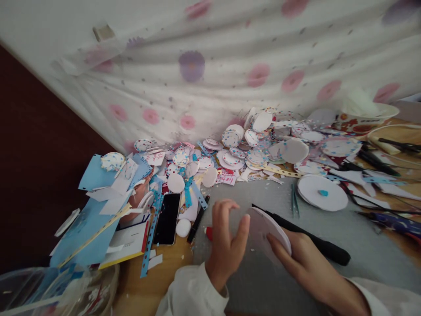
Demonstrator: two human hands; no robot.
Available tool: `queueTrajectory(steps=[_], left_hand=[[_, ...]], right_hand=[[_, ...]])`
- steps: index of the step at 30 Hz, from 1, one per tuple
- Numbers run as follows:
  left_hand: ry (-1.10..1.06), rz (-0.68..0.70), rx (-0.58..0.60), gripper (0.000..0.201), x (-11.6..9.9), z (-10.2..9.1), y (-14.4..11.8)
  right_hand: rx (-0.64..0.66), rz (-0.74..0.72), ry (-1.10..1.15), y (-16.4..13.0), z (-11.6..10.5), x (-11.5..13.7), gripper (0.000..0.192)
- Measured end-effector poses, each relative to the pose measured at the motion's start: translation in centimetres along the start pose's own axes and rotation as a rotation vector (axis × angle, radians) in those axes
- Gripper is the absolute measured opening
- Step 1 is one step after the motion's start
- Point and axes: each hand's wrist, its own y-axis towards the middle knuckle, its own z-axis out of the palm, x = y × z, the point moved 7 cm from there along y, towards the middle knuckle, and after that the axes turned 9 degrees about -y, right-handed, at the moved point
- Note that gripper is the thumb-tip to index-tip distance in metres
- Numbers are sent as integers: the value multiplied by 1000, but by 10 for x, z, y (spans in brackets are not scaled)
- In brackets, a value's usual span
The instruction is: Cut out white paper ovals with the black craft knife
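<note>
Both hands on one white paper disc (268,230), held up on edge over the grey mat (263,193), low centre of the head view. Left hand (226,243): thumb pressed on the disc's near face, fingers curled loosely above its left rim, not fully closed; whether those fingers touch the rim, can't tell. Right hand (307,265): fingers flat along the disc's lower right edge, pinching it from below, thumb side hidden. White sleeves on both wrists.

Just behind the disc, a black stick-like tool (315,243) lies on the mat, running right, partly covered by the right hand. Small red-capped item (208,232) just left of the left hand, blurred. Black phone (167,218) lies flat further left, near a black marker (198,224) and a small white ball (183,228).

Behind, a heap of cut paper circles (250,147), dotted and plain, against a flowered cloth (210,70). Larger white disc with a blue centre (322,193) to the right on the mat. Blue paper sheets (95,206) piled at left. Clear plastic container (49,289) at bottom left corner. Black tools and cables (378,162) at far right, details unclear.
</note>
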Motion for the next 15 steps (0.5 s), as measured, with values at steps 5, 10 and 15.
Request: queueTrajectory(steps=[5, 10, 15], left_hand=[[-35, -273, 354, 36, 27, 21, -11], [-242, -375, 423, 49, 59, 36, -14], [-200, -366, 431, 46, 68, 32, -14]], right_hand=[[78, -32, -18, 5, 14, -7, 21], [164, -96, 17, 5, 27, -3, 20], [217, -111, 40, 7, 24, -4, 19]])
